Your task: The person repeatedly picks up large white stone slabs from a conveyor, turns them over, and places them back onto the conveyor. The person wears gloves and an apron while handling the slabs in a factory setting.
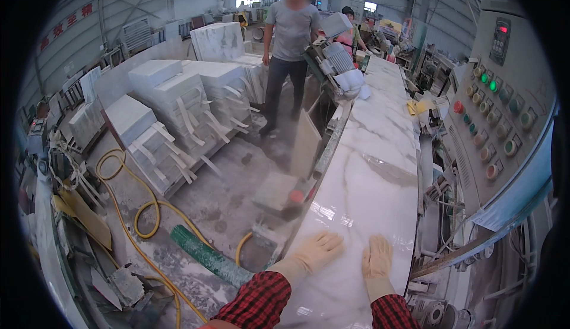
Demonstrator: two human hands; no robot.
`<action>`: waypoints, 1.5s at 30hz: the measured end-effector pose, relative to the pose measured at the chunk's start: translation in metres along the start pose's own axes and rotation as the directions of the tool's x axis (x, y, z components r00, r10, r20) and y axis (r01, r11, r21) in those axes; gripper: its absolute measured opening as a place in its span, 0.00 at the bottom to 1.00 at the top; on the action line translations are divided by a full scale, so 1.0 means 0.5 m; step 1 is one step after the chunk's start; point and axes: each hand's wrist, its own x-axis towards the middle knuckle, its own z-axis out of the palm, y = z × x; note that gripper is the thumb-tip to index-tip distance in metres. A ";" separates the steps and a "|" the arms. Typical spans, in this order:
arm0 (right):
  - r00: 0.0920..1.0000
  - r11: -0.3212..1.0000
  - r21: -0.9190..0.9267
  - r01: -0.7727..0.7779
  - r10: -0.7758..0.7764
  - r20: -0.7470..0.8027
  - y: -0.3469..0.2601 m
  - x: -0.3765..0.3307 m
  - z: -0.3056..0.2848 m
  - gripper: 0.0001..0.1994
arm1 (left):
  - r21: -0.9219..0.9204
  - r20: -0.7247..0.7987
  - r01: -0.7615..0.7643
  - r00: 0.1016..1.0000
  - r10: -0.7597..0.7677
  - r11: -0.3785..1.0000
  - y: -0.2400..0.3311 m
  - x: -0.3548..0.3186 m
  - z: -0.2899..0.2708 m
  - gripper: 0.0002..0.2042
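In the head view, rests the left grip (320, 252), in a cream glove, palm down on a long white slab (368, 157) with grey veining, near its left edge, with fingers stretched out toward the upper right. Lays the right grip (379, 261), gloved alike, palm down on the same slab nearer the right edge, with fingers pointing straight ahead. Opens both wide, well apart from each other, and has hold of nothing with either. Wears red-and-black checked sleeves (261, 296) above the gloves. Has the slab stretching from the lower edge away toward the top centre, glossy with reflections beside the left grip. Shows to the right a control cabinet (475, 145) with rows of coloured buttons, some lit green, and a red display. Shows a grey motor (338, 60) beside the slab's far left edge, and just left of that a person in a grey shirt (294, 32); farther back, another person (350, 32), partly hidden. To the left, includes stacked white blocks (184, 100) with pale straps, a looping yellow hose (157, 210) on the floor and, near the left sleeve, a thick green hose (205, 258).
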 end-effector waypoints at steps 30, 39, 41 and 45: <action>0.998 1.000 0.000 -0.003 0.003 0.068 -0.068 -0.169 -0.053 0.34 | -0.097 0.061 0.150 0.988 -0.144 0.984 -0.016 0.036 -0.012 0.19; 1.000 1.000 0.015 0.027 -0.027 0.002 -0.016 -0.151 -0.011 0.34 | 0.013 0.157 0.327 0.933 -0.325 0.945 0.055 -0.014 -0.025 0.21; 1.000 1.000 0.009 0.010 -0.009 -0.025 -0.014 -0.147 -0.004 0.33 | 0.012 0.093 0.280 0.956 -0.280 0.960 0.112 -0.076 -0.066 0.21; 0.998 0.999 0.020 -0.047 0.046 0.034 -0.009 -0.133 0.004 0.34 | -0.009 0.120 0.283 0.953 -0.280 0.959 0.203 -0.190 -0.146 0.26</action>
